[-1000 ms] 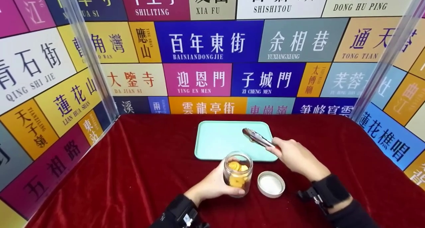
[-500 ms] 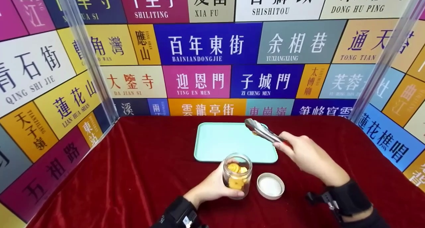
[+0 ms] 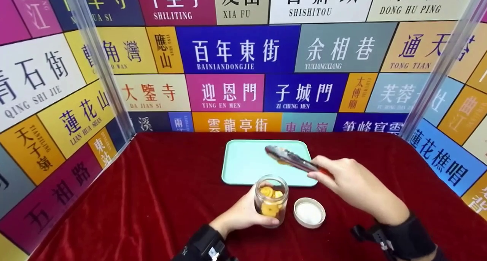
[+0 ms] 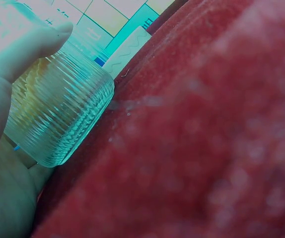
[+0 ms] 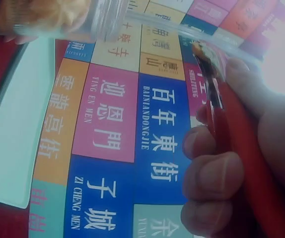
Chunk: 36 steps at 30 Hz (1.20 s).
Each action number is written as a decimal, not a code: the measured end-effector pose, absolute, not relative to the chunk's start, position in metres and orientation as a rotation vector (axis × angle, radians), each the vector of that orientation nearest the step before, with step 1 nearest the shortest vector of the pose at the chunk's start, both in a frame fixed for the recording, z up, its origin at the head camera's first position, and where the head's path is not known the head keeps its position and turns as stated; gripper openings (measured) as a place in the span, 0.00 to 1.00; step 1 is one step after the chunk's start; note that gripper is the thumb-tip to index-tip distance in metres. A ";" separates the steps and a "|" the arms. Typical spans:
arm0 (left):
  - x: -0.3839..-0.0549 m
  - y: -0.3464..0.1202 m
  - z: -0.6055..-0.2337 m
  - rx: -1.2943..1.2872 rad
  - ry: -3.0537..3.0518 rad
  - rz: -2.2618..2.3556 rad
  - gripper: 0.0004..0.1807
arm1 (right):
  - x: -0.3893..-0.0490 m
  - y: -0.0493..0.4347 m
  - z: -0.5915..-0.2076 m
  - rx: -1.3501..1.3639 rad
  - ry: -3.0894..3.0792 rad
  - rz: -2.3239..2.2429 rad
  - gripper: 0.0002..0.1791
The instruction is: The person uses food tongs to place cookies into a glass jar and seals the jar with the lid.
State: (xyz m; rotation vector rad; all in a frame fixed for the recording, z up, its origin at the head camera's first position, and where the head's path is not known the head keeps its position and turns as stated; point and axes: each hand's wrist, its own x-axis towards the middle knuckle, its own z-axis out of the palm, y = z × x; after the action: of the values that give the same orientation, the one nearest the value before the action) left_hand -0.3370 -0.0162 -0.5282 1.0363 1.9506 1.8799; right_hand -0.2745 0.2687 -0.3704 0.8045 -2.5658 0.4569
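Note:
My left hand [image 3: 241, 215] grips a clear glass jar [image 3: 279, 211] upright, thumb across its near side. Yellow ring-shaped cookies [image 3: 269, 209] fill the lower part of the open jar. In the left wrist view the ribbed jar base [image 4: 78, 114] shows close over the red cloth. My right hand [image 3: 354, 185] holds metal tongs [image 3: 298, 161] by their red handles [image 5: 242, 148]. The tongs' head hangs over the tray, with a small yellowish cookie [image 3: 282, 162] at it, mostly hidden by the metal. In the right wrist view, fingers curl round the handles.
A mint-green tray [image 3: 243, 160] lies behind the jar. To the jar's right, a round pale lid [image 3: 309, 213] rests on the red velvet cloth [image 3: 159, 200]. Walls printed with place names [image 3: 239, 50] stand at the back and both sides.
The tongs rose off the tray with a cookie at their head, then swung left and somewhat lower, nearer the jar. The left hand and jar have stayed nearly in place.

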 end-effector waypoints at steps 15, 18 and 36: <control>-0.336 -0.018 -0.526 0.992 1.932 1.859 0.58 | -0.278 0.262 -0.383 1.055 -2.645 0.323 0.15; -0.335 -0.017 -0.526 0.980 1.943 1.854 0.57 | -0.280 0.261 -0.386 1.096 -2.624 0.304 0.15; -0.336 -0.017 -0.527 0.972 1.957 1.855 0.58 | -0.280 0.263 -0.385 1.079 -2.611 0.276 0.14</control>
State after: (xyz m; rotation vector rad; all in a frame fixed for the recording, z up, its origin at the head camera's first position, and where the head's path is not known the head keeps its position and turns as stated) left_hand -0.3363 -0.0171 -0.5268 0.9721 1.9566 1.8555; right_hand -0.2798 0.2634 -0.3854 1.0793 -2.6110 0.2755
